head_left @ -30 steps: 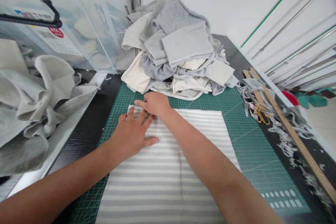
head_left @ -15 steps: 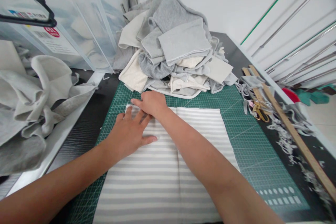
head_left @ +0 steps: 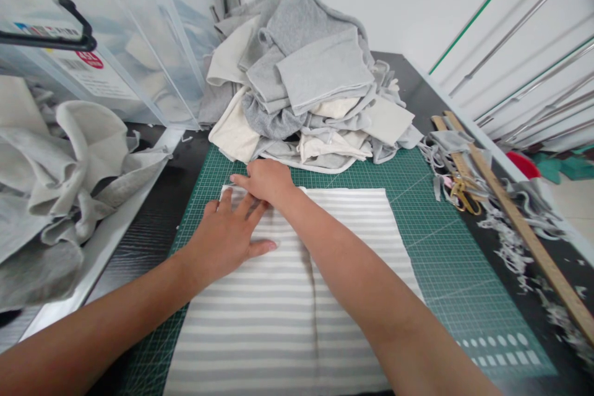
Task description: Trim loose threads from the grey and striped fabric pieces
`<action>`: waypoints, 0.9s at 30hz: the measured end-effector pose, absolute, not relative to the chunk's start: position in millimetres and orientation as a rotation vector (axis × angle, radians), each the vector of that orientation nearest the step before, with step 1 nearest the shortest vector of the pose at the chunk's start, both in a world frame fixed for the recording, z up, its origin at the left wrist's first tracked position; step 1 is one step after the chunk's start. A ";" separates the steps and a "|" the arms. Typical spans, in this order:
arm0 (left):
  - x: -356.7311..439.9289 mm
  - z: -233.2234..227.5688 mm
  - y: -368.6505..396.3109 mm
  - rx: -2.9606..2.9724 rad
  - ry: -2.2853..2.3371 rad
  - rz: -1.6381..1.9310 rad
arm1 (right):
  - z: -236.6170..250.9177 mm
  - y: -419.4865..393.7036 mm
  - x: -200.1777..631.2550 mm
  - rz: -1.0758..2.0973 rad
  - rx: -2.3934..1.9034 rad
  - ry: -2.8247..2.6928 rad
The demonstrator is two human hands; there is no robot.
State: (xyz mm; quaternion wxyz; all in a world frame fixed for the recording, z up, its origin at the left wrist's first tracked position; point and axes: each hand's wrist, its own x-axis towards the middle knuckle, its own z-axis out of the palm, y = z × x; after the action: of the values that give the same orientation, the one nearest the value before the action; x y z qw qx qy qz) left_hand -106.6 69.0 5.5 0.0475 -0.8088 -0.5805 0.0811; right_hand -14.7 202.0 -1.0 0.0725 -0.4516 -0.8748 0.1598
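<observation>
A grey-and-white striped fabric lies spread on the green cutting mat, with a crease running lengthwise near its middle. My left hand rests flat on its far left part, fingers spread and thumb stretched to the right. Just beyond, at the far edge, my right hand is closed on the fabric, its thumb pointing left. Most of its fingers are hidden beneath the hand. My right forearm crosses over the fabric, and a small raised ripple shows at the far edge beside the wrist.
Behind the mat rises a heap of grey and cream cloth pieces. More cloth scraps lie at left, before a clear plastic bin. Gold-handled scissors, a wooden ruler and thread scraps line the right side.
The far right corner of the striped fabric has shifted slightly left, and its far edge ripples beside my right wrist. Both hands keep nearly the same place; the view has turned slightly.
</observation>
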 end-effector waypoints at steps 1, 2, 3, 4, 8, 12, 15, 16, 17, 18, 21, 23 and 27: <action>-106.9 4.8 69.0 -2.466 -1.770 0.249 | -1.1 203.3 -13.5 0.486 -1.350 -2.627; -107.1 4.1 69.0 -2.466 -1.770 0.252 | -1.1 204.5 -12.5 0.491 -1.344 -2.627; -107.4 3.4 69.0 -2.466 -1.772 0.256 | -1.0 205.6 -11.7 0.494 -1.336 -2.628; -107.7 2.8 68.9 -2.466 -1.775 0.261 | -0.9 206.3 -11.2 0.494 -1.329 -2.629; -108.4 2.8 68.8 -2.467 -1.770 0.268 | 0.1 205.9 -12.9 0.482 -1.331 -2.632; -108.7 4.1 69.1 -2.462 -1.758 0.242 | 1.4 202.4 -16.0 0.477 -1.359 -2.623; -108.7 3.9 69.2 -2.460 -1.758 0.226 | 2.4 200.6 -16.9 0.480 -1.373 -2.620; -108.6 3.6 69.2 -2.461 -1.760 0.224 | 2.8 200.3 -17.1 0.484 -1.379 -2.620; -108.6 3.3 69.0 -2.462 -1.764 0.223 | 3.1 200.2 -17.2 0.488 -1.385 -2.623; -108.5 3.0 68.8 -2.462 -1.768 0.222 | 3.4 200.2 -17.5 0.491 -1.390 -2.625; -108.4 2.8 68.3 -2.463 -1.778 0.219 | 4.0 200.6 -18.4 0.489 -1.401 -2.628; -108.3 3.1 68.2 -2.466 -1.784 0.221 | 3.8 200.8 -19.2 0.480 -1.407 -2.622; -108.3 4.7 68.4 -2.472 -1.798 0.219 | 2.4 200.3 -20.2 0.470 -1.420 -2.604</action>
State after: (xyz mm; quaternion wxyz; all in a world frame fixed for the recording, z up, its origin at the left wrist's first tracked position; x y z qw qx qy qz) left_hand -108.3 68.4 4.7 0.0388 -0.8060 -0.5863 0.0713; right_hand -20.2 200.3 2.4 0.0694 -0.4719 -0.8650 0.1560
